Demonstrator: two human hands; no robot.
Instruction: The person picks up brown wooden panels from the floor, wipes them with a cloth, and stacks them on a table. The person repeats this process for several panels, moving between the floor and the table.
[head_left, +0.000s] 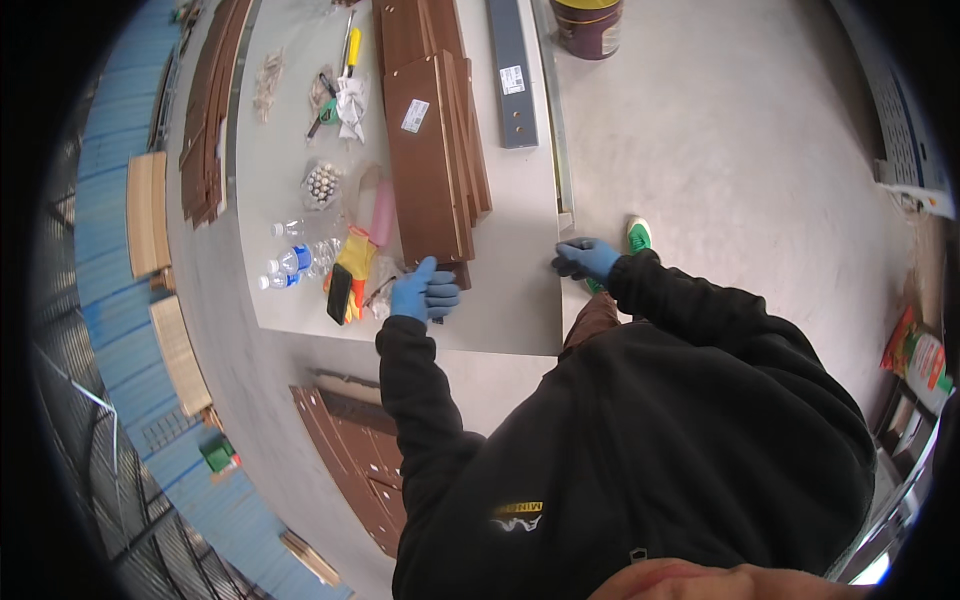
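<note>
My left hand (424, 292), in a blue glove, is at the near end of a stack of brown boards (420, 170). Its thumb stands apart and its fingers point right; I see nothing held in it. Over the right edge of the table (505, 300), my right hand (588, 260), gloved too, has its fingers curled in, and whatever they hold is hidden. A white label lies on the top board. Left of my left hand are a black phone (340, 293) and an orange-yellow glove (357, 250).
Plastic bottles (293, 260), a bag of small round fittings (322, 183) and a yellow-handled screwdriver (352, 50) lie left of the stack. A grey board (513, 80) lies at the right edge. More brown panels (350, 450) stand below left; a bucket (588, 28) stands on the floor.
</note>
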